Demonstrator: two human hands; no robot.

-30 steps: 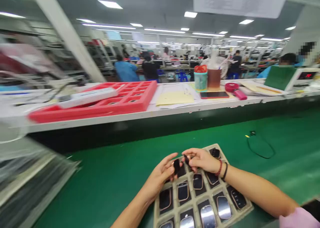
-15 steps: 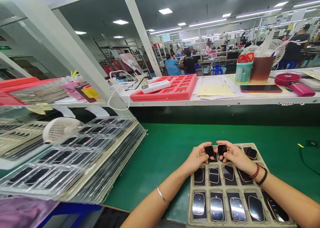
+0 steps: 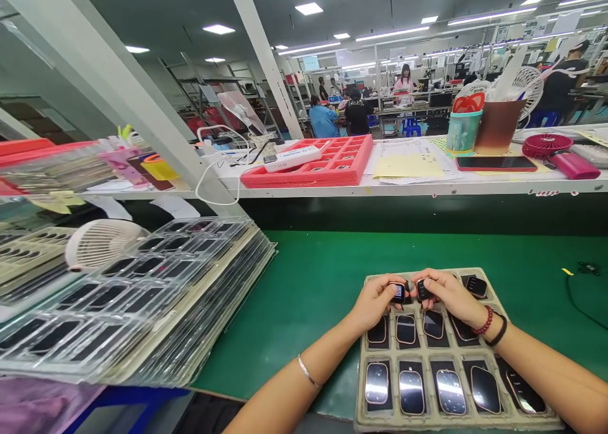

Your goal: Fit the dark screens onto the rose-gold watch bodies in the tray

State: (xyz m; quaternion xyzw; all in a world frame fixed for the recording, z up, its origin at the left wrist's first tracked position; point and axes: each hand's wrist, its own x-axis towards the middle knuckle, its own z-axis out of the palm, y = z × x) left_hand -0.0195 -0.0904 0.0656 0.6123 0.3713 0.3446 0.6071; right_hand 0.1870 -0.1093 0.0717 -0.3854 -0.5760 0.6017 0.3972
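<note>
My left hand (image 3: 375, 303) grips a small square smartwatch case (image 3: 398, 293), its face showing a light checked pattern. My right hand (image 3: 449, 294) pinches a second dark watch case (image 3: 424, 289), which is tilted on edge. Both hands are close together above the top of a beige moulded tray (image 3: 422, 356). Its black pockets hold several rose-gold-edged watch cases, including one (image 3: 406, 329) just below my left hand. Film on the lower row (image 3: 450, 391) reflects the ceiling light. My hands hide the tray's top middle pockets.
The tray rests on a green bench mat (image 3: 308, 282). A stack of clear plastic trays (image 3: 142, 294) lies to the left, with a white fan (image 3: 102, 244) on it. A red foam tray (image 3: 308, 165) and papers stand on the raised shelf ahead. Co-workers sit farther back.
My head has swung left and levelled since the earliest frame. Both hands have come in over the tray's top edge, and each has turned its watch case.
</note>
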